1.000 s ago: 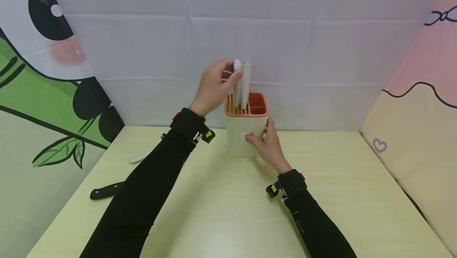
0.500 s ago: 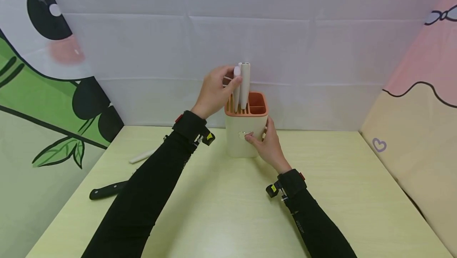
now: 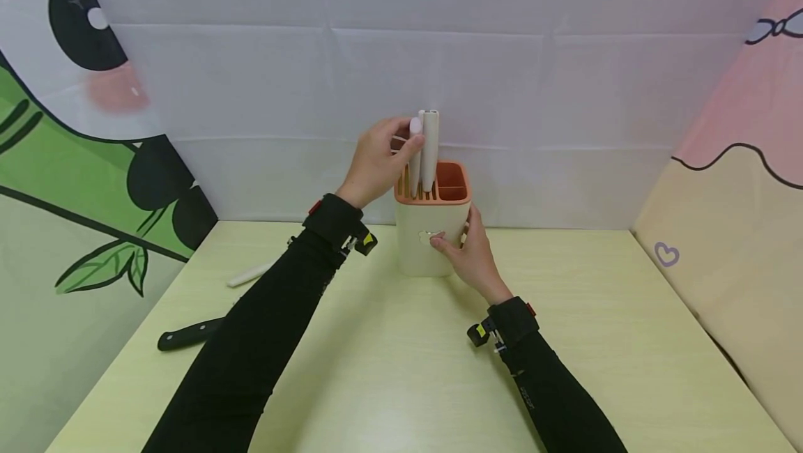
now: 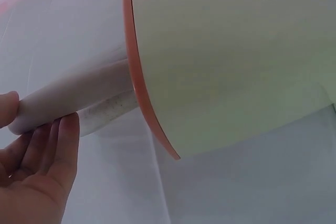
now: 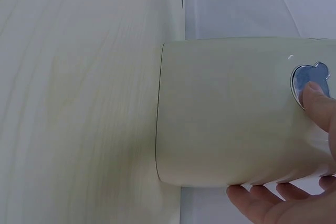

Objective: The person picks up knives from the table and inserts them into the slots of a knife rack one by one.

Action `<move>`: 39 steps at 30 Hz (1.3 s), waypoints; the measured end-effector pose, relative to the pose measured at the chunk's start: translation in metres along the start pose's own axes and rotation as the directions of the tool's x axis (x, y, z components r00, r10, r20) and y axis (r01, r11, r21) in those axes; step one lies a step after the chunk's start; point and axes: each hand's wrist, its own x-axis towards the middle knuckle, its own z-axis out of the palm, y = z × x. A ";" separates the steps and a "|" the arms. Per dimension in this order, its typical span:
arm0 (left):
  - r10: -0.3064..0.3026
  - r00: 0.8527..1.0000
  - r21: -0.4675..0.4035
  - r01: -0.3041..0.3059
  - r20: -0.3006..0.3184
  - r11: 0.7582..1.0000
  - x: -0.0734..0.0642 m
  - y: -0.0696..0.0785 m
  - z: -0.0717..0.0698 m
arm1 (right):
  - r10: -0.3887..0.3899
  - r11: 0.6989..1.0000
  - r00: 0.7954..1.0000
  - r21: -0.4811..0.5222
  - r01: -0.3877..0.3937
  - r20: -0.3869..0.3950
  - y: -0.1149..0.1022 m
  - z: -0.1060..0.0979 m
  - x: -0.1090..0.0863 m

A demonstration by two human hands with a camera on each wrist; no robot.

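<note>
A cream knife block point(image 3: 422, 251) with an orange slotted top stands upright on the table against the back cloth. My left hand point(image 3: 374, 159) pinches the pale handle of a knife point(image 3: 415, 160) between thumb and fingertips, just above the slots. The blade of that knife is hidden inside the block. Close beside it, other white handles point(image 3: 430, 150) stick up from the slots. My right hand point(image 3: 470, 254) holds the block's right side, fingers around the side and thumb on the shiny emblem point(image 5: 310, 80) at the front.
On the table's left lie a black-handled knife point(image 3: 191, 334) and a white handle point(image 3: 249, 274), both partly covered by my left sleeve point(image 3: 251, 362). An orange compartment point(image 3: 453, 178) opens at the block's right. Cloth panels point(image 3: 564, 125) bound the table's back and sides.
My left hand has lowered slightly with the knife handle, which sits deeper in the slots than a second ago. The right hand and the block have stayed put.
</note>
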 end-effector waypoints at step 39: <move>0.005 1.000 0.198 -0.006 0.007 0.980 -0.116 -0.028 -0.052 | -0.104 0.944 0.985 -0.297 0.140 0.135 -0.064 -0.076 -0.036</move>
